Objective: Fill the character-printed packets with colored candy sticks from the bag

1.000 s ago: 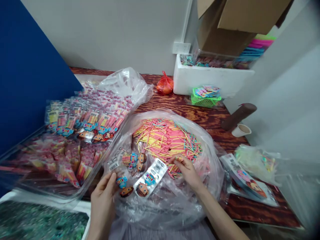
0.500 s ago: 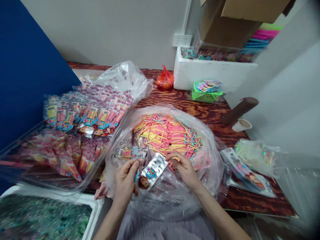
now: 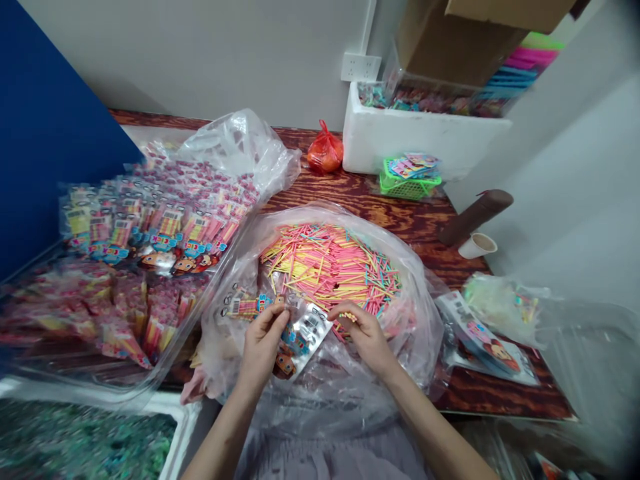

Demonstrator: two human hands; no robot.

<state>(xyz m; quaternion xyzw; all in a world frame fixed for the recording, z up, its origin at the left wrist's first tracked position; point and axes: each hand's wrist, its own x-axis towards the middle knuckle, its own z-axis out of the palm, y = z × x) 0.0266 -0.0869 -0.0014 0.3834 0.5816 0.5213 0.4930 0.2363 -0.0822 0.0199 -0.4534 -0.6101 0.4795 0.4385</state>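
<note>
My left hand (image 3: 264, 341) is closed, thumb against fingers, on the edge of a shiny printed pouch (image 3: 311, 331) with a cartoon figure on it. Curled fingers of my right hand (image 3: 366, 339) hold a small bunch of candy sticks (image 3: 347, 316), their ends showing above the fingers. Its fingertips are at the pouch's upper right corner; whether they grip it I cannot tell. Behind both hands lies a heap of pink, yellow and blue sticks (image 3: 345, 267) in a large clear plastic bag (image 3: 417, 287). A filled pouch (image 3: 245, 303) rests left of my left hand.
Many filled pouches (image 3: 165, 230) crowd a clear tray (image 3: 165, 367) at left. A white foam box (image 3: 425, 140), a green basket (image 3: 407, 189) and a red bag (image 3: 325, 152) stand behind. To the right are a brown bottle (image 3: 475, 217), a paper cup (image 3: 478, 246) and flat pouches (image 3: 480, 340).
My left hand has moved right, closer to my right hand, and now overlaps the shiny pouch's left edge. The right hand still holds the sticks. The view has shifted slightly.
</note>
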